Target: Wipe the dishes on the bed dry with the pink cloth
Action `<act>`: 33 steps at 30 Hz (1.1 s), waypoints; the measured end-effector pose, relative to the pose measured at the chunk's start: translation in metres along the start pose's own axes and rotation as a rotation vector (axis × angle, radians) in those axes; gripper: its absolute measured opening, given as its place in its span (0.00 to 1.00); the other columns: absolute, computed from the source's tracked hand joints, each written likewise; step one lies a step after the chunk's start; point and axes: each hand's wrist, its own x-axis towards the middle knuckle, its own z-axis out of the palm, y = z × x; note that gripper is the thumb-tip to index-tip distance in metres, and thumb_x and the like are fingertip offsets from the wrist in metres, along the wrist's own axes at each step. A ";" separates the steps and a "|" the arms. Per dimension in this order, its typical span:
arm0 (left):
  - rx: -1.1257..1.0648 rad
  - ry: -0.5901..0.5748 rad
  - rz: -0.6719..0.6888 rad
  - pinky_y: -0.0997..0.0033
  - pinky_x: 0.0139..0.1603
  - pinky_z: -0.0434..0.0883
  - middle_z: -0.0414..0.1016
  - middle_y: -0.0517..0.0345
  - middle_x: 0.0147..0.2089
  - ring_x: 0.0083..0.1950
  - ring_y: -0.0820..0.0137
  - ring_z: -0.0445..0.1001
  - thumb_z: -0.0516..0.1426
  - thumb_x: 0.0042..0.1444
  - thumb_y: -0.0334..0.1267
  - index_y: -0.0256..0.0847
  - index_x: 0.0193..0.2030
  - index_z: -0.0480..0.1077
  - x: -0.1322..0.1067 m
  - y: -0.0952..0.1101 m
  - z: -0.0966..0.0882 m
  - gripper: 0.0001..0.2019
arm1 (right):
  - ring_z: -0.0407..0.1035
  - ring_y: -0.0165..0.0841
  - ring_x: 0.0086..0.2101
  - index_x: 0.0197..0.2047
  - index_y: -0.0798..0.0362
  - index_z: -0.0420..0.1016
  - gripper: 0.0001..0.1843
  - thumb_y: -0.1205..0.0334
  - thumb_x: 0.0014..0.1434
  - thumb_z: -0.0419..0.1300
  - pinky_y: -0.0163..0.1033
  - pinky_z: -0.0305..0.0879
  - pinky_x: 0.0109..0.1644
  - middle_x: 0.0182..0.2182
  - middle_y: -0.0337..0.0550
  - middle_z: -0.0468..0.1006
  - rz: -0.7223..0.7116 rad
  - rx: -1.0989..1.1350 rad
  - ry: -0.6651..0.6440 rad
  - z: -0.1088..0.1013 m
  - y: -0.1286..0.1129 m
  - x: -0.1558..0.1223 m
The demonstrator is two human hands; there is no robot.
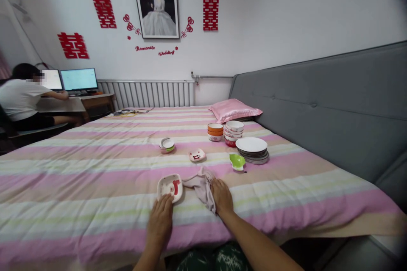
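My left hand (160, 219) lies on the striped bed sheet (95, 186) with its fingers touching the near edge of a small square white dish with red marks (170, 186). Beside it, my right hand (221, 197) rests on a crumpled pale pink cloth (202, 186), fingers curled over its edge. The cloth lies right of the dish and touches it. Both forearms reach in from the bottom of the view.
Further out on the bed lie a small pink dish (197, 155), a green leaf-shaped dish (237, 161), a stack of small saucers (167, 145), stacked bowls (215, 131) (234, 132), a pile of plates (252, 150) and a pink pillow (234, 110). The grey headboard (318, 106) runs along the right. A person sits at a desk (22, 97) far left.
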 end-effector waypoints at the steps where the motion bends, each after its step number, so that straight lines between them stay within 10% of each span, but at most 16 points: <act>1: -0.001 0.001 -0.004 0.56 0.60 0.60 0.72 0.51 0.55 0.59 0.63 0.66 0.45 0.59 0.28 0.41 0.52 0.68 0.000 0.000 -0.001 0.17 | 0.59 0.36 0.58 0.58 0.54 0.67 0.22 0.66 0.64 0.44 0.41 0.48 0.64 0.57 0.44 0.68 0.000 -0.002 0.002 0.000 0.000 0.000; 33: 0.003 0.009 -0.020 0.56 0.58 0.63 0.73 0.53 0.55 0.58 0.63 0.68 0.45 0.61 0.31 0.42 0.50 0.70 0.003 -0.001 -0.002 0.17 | 0.60 0.35 0.57 0.58 0.53 0.67 0.22 0.66 0.63 0.45 0.41 0.49 0.63 0.57 0.45 0.68 0.012 0.002 0.025 0.002 -0.002 0.001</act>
